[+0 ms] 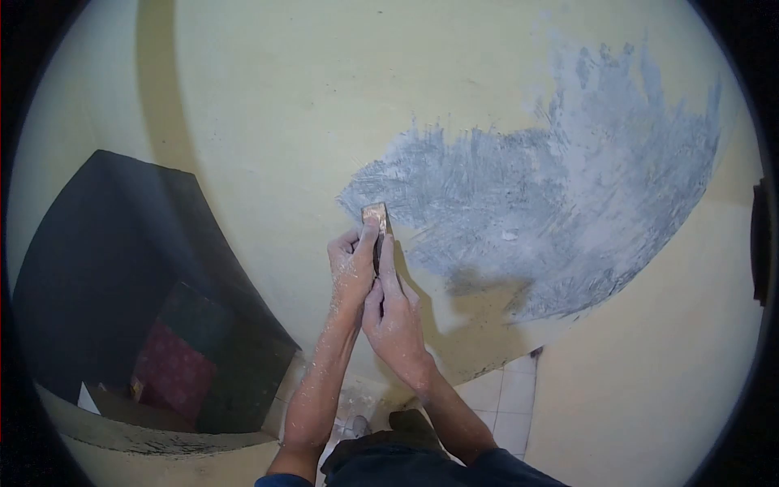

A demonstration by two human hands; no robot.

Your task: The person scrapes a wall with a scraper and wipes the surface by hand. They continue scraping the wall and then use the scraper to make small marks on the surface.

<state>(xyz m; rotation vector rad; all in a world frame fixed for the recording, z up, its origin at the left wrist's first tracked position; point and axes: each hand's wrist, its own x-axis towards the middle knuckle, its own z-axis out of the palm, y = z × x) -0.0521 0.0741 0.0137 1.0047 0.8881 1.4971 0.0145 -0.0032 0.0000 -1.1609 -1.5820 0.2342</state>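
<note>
Both hands are closed around a narrow flat tool (374, 213) with a worn, pale tan and whitish end and a dark edge; its exact kind is hidden by the fingers. My left hand (352, 261) grips its left side, thumb up along it. From the right and a little lower, my right hand (394, 312) holds it with fingers stretched up along its edge. The tool's upper end overlaps the lower left margin of a rough grey patch (503, 183) on the pale yellow wall (276, 105). White dust covers both hands and forearms.
At left, a dark recess (89, 243) opens in the wall, with a red patterned panel (172, 369) and a dark green one inside. Below lie white floor tiles (513, 398). A dark object (760, 243) is at the far right edge.
</note>
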